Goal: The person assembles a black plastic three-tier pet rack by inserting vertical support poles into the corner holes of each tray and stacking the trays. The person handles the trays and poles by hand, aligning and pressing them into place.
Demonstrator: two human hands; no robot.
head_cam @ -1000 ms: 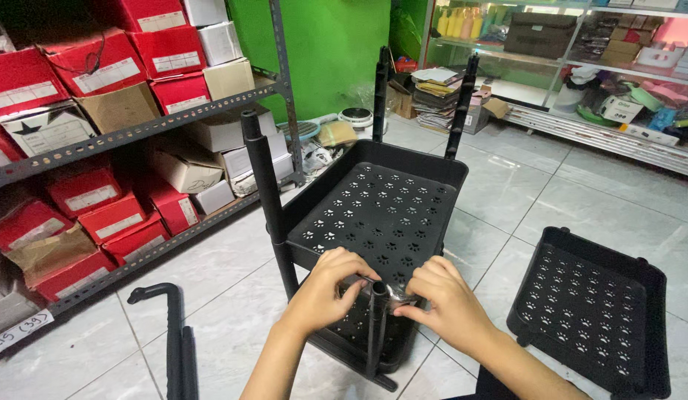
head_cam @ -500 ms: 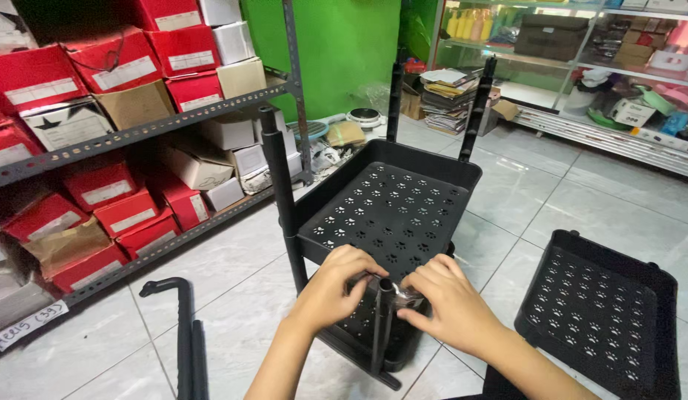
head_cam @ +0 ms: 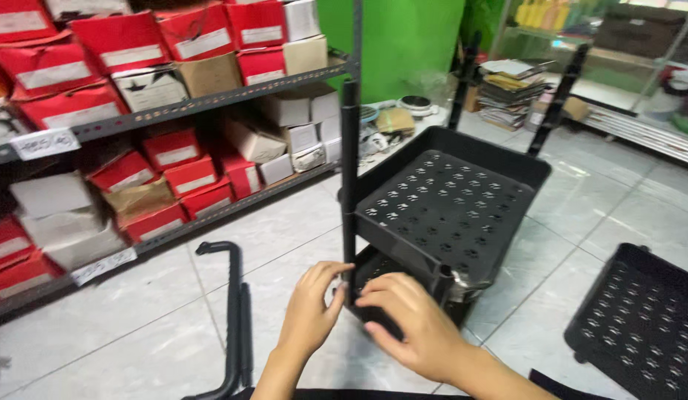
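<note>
A black plastic rack stands on the tiled floor, its perforated upper tray [head_cam: 451, 204] held by upright black poles [head_cam: 349, 163]. My left hand [head_cam: 312, 307] touches the base of the near-left pole, fingers curled against it. My right hand [head_cam: 411, 322] rests on the front corner of the lower tray [head_cam: 373, 275], fingers spread over its rim. Neither hand lifts anything.
A loose perforated black tray [head_cam: 640, 322] lies on the floor at right. A curved black handle tube [head_cam: 233, 311] lies at left. Metal shelving [head_cam: 174, 111] with red, white and brown boxes runs along the left. Stacked papers [head_cam: 511, 89] sit by the green wall.
The view has swung left and the rack now sits further right. Both hands have dropped from the upper tray's front pole to the lower tray and the left pole's base.
</note>
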